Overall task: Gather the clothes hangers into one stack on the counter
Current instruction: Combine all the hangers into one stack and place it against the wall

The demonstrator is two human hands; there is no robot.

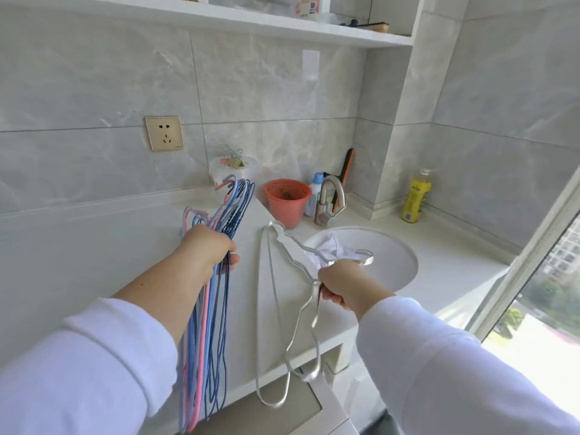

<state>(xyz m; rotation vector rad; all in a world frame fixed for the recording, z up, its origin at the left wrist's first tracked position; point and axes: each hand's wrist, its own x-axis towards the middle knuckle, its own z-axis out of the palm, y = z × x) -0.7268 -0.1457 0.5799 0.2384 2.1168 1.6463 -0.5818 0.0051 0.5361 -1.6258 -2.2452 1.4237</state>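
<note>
The pale counter (94,246) runs along the tiled wall, bare on its left stretch, with a round sink (392,262) at right. Above it, the left hand (207,249) is closed around a bundle of blue and pink hangers (213,324) hanging past the front edge. The right hand (342,285) grips silver hangers (276,309) just beside the sink's rim.

Blue and pink hangers (216,293), silver hangers (276,309), coral bucket (287,200), yellow bottle (414,199), seemingly grey-veined tiles (266,89).
</note>
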